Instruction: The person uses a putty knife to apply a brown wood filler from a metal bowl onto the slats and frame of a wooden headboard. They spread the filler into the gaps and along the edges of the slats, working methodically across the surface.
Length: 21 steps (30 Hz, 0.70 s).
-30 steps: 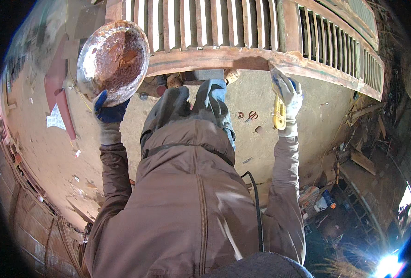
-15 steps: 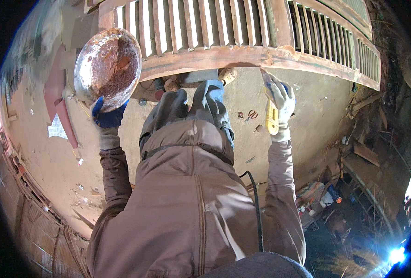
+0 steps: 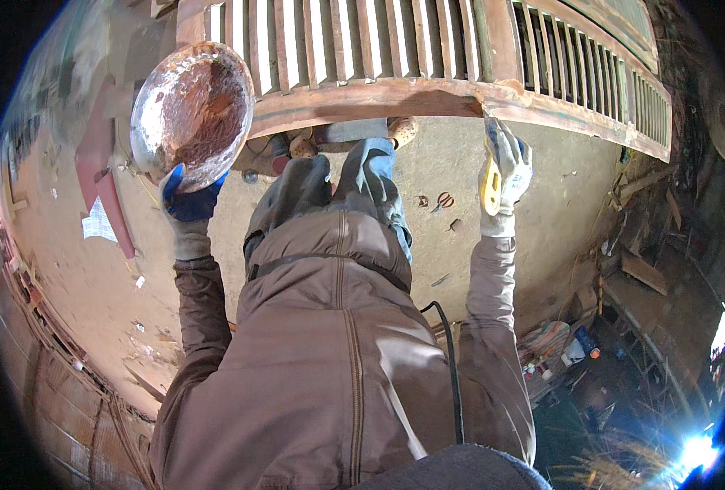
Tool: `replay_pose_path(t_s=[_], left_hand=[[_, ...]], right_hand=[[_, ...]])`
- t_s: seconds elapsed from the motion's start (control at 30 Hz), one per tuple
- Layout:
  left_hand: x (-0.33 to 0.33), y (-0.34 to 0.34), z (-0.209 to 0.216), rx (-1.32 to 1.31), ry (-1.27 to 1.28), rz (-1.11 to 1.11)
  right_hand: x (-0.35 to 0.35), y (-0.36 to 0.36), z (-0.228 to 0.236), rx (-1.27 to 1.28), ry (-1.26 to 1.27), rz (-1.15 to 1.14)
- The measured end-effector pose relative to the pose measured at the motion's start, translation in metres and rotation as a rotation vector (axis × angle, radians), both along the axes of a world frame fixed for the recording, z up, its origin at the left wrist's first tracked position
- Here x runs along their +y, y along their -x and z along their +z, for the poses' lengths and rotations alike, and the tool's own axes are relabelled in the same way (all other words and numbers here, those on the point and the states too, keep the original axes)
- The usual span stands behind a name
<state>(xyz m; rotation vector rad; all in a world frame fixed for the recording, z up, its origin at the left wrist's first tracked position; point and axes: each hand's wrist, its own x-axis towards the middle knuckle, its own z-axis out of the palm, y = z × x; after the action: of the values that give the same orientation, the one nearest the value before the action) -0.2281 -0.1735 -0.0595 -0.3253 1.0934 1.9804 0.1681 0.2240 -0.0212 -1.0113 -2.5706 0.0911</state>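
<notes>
In my left hand (image 3: 192, 200), gloved in grey and blue, I hold a round metal bowl (image 3: 207, 122) by its near rim. Reddish-brown paste smears its inside, with pale patches along the wall. My gloved right hand (image 3: 509, 173) is closed round the yellow handle of a putty knife (image 3: 490, 189). Its blade points away from me and meets the front edge of a wooden rail (image 3: 379, 100); whether it presses on the wood I cannot tell. A lighter brown patch (image 3: 505, 91) lies on the rail just right of the blade.
Upright wooden slats (image 3: 309, 41) rise behind the rail, and a second slatted panel (image 3: 575, 61) stands to the right. Scissors (image 3: 444, 201) lie on the floor by my legs. Scrap and tools (image 3: 575, 347) clutter the lower right, near a bright light (image 3: 697, 452).
My right hand has moved a little right and away from me, taking the putty knife along the rail. The bowl in my left hand has shifted only slightly.
</notes>
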Motion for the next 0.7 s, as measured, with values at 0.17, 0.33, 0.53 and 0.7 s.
replay_pose_path(t_s=[0.17,0.33,0.53,0.7], left_hand=[[-0.004,-0.002,-0.002,0.025,0.079,0.021],[0.003,-0.003,0.005,-0.006,-0.071,-0.004],[0.003,0.000,0.003,0.015,-0.009,-0.039],[-0.009,0.002,-0.015,-0.019,-0.154,-0.005]], right_hand=[[-0.017,0.008,0.005,-0.106,0.077,0.109],[0.005,0.005,0.004,0.010,0.023,0.082],[0.010,0.019,-0.016,-0.184,-0.066,0.043],[-0.002,0.005,0.004,-0.094,0.070,0.138]])
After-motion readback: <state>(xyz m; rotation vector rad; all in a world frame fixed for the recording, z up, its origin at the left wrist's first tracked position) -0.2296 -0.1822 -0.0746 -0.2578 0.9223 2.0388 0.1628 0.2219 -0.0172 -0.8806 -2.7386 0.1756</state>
